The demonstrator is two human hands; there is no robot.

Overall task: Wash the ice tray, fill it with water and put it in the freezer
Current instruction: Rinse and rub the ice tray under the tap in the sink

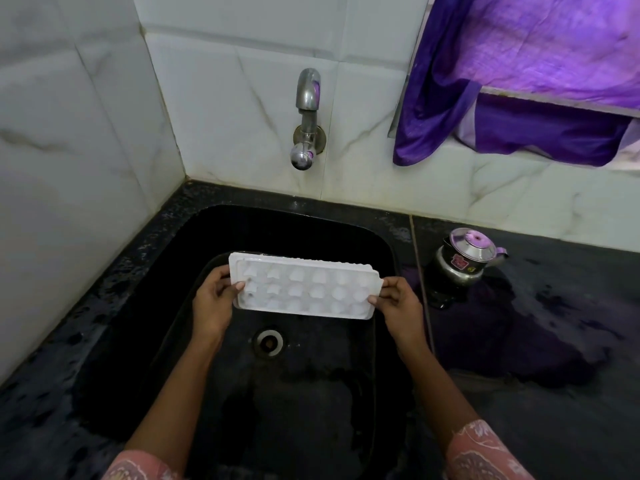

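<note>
Risk: white ice tray (304,287) is pinched only at its short ends, so wet plastic could slip and drop into the black sink (221,223); tap (306,98) looks off, no water seen. Tray is held roughly level over the basin, above the drain (268,342), btwn both hands. Left hand (214,303) grips left end, thumb on top; right hand (398,301) grips right end. Steel kettle (465,259) sits on wet worktop (554,306) nearby, could get knocked.

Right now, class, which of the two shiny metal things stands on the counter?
The small lidded steel pot, on the black counter right of the sink. The other, the tap, juts from the tiled wall above the sink.
</note>
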